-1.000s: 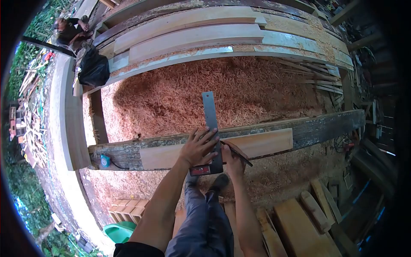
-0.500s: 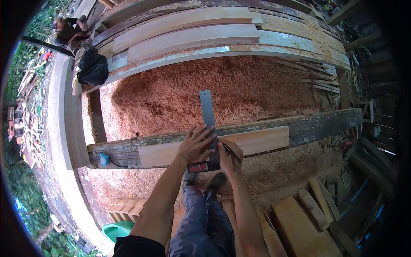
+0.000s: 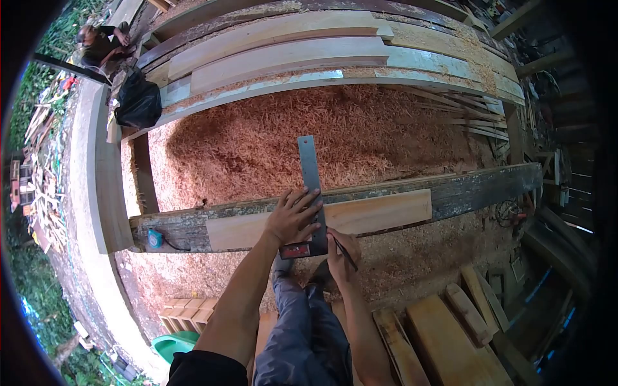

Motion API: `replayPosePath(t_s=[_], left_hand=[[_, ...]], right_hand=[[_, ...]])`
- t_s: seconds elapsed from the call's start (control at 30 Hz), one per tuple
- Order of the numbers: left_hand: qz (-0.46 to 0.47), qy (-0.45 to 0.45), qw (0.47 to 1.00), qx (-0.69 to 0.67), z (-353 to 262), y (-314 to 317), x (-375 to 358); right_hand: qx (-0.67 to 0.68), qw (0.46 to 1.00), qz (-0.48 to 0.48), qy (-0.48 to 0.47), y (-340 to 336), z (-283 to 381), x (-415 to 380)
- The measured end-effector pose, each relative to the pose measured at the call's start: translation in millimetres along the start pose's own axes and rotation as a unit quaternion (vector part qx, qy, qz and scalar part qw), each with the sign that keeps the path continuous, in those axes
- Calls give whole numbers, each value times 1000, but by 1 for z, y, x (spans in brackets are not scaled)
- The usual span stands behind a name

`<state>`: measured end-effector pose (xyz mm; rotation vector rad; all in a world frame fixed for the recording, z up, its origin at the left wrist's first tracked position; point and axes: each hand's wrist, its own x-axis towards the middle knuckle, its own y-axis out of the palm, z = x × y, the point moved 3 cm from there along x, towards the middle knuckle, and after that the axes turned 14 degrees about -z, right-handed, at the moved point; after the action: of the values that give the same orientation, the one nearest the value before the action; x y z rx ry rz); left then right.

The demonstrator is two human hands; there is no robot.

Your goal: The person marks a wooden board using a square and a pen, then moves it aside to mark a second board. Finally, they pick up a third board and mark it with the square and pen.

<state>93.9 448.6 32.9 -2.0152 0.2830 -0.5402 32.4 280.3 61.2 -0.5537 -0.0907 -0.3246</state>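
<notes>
A metal carpenter's square point(image 3: 309, 165) lies across a pale wooden board point(image 3: 386, 211), its blade reaching past the board's far edge and its dark stock at the near edge. My left hand point(image 3: 291, 219) rests flat with fingers spread, pressing on the blade and the board. Beside the square's right side, at the near edge of the board, my right hand point(image 3: 341, 252) is closed around a thin dark pencil point(image 3: 348, 256). The pencil's tip is too small to make out. Under the board runs a weathered beam point(image 3: 486, 183).
A teal tape measure point(image 3: 154, 238) sits at the beam's left end. Planed boards point(image 3: 290, 61) lie on the far bench, with a black plastic bag point(image 3: 138, 100) at its left. Shavings point(image 3: 257, 141) cover the ground. A person point(image 3: 103, 45) sits at upper left.
My right hand with the pencil has slid down along the square toward the board's near edge. My left hand and the square keep their place on the board.
</notes>
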Motion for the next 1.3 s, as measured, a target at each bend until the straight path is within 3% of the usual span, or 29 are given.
replayPosePath(t_s=[0.2, 0.43, 0.53, 0.6, 0.73, 0.8, 0.83, 0.93, 1.03, 1.2, 1.3], left_hand=[[2, 2, 1000, -2, 2, 1, -1], [-5, 8, 1000, -3, 1, 0, 1], [-5, 5, 1000, -4, 2, 1, -1], [-6, 3, 1000, -7, 1, 1, 0], [-2, 4, 1000, -13, 2, 3, 1], [6, 6, 1000, -15, 2, 4, -4], [-2, 4, 1000, -17, 2, 5, -3], [-3, 11, 1000, -18, 1, 5, 0], [7, 11, 1000, -11, 2, 5, -2], [18, 24, 999, -11, 2, 11, -3], [26, 28, 999, -16, -3, 10, 2]], right_hand=[[-7, 1000, -6, -6, 22, 6, 34], [8, 1000, 6, -6, 11, -4, 14], [21, 998, -14, -56, -10, -2, -10], [-21, 999, 48, 7, -21, -9, -30], [-33, 997, 53, 42, -20, -24, -58], [74, 947, -70, 304, -18, -28, -73], [76, 944, -77, 312, -13, -35, -80], [249, 844, -68, 470, 17, -40, -97], [294, 825, -175, 450, 48, -32, -110], [364, 717, -319, 501, 67, -8, -108], [330, 725, -376, 474, 63, 9, -97]])
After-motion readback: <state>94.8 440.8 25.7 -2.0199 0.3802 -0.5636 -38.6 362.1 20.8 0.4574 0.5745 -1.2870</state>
